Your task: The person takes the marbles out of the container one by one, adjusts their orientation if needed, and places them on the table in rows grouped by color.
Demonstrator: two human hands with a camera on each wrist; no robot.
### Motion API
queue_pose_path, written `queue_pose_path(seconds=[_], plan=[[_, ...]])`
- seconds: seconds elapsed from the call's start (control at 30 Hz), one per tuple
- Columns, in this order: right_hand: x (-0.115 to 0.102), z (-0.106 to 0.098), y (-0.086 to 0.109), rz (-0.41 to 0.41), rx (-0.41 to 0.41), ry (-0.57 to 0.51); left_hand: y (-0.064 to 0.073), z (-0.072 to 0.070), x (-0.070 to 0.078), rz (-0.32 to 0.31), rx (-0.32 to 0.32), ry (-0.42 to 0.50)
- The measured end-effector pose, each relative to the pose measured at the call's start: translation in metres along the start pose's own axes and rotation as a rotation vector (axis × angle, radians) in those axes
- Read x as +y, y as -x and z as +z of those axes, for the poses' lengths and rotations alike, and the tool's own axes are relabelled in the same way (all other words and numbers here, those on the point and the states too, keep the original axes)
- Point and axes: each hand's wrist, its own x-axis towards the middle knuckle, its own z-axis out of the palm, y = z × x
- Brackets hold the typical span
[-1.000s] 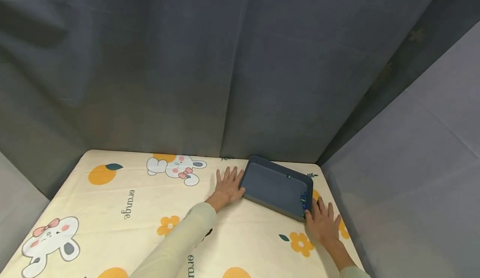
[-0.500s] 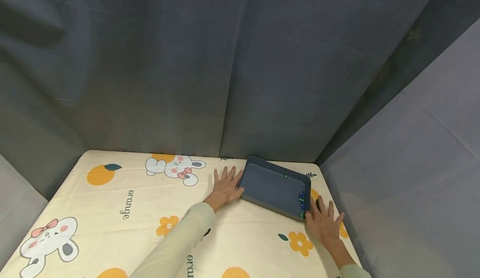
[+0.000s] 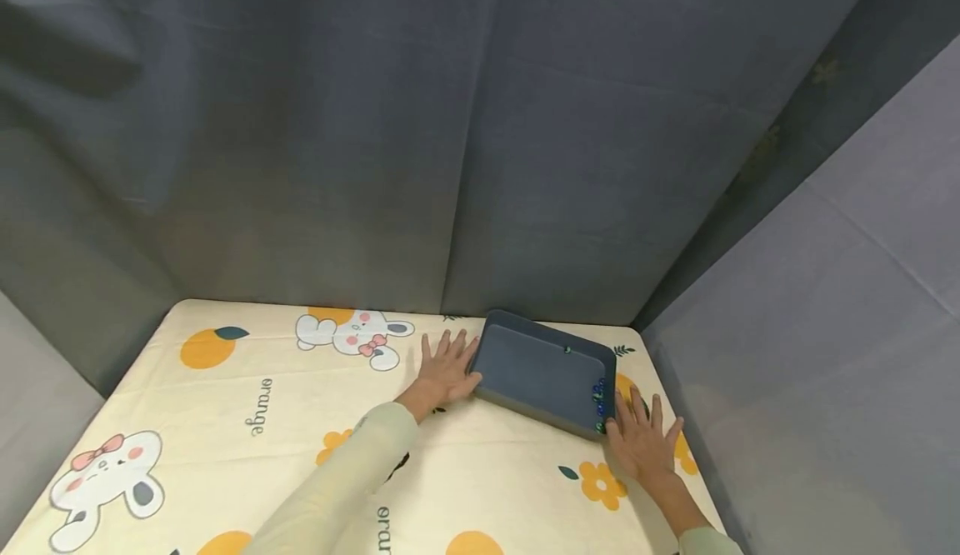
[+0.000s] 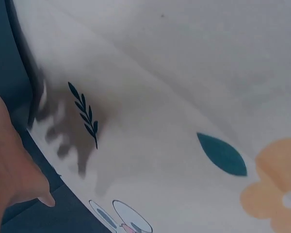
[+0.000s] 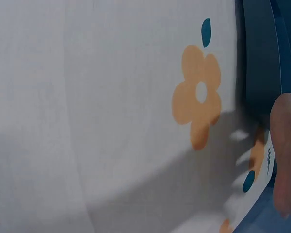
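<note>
A shallow dark grey tray (image 3: 525, 372) lies slanted near the far edge of the table. Small shiny blue and green balls (image 3: 599, 401), like marbles, gather along its right side. One green ball (image 3: 567, 350) sits apart by the far wall. My left hand (image 3: 442, 372), fingers spread, touches the tray's left end. At the near right corner, my right hand (image 3: 643, 442) has its thumb against the tray, its other fingers straight and fanned. Each wrist view shows part of the tray wall (image 5: 263, 58) beside the hand; the balls are out of sight there.
A cream cloth (image 3: 300, 422) printed with rabbits, oranges and flowers covers the table. Dark grey curtain (image 3: 315, 138) hangs right behind the far edge. A lighter grey panel (image 3: 840, 355) borders the right side, close to my right hand.
The tray has slid a little to the left, and both hands have shifted with it. The balls stay bunched at its right side.
</note>
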Motion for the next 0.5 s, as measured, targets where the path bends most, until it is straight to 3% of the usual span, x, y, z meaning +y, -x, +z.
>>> queue_pose_path(seconds=[0.3, 0.5], plan=[[-0.017, -0.003, -0.011, -0.003, -0.031, -0.011, 0.007, -0.008, -0.018, -0.020, 0.016, -0.023], [-0.030, -0.007, -0.020, -0.024, -0.036, 0.010, 0.017, -0.012, -0.031, -0.037, 0.052, 0.026]])
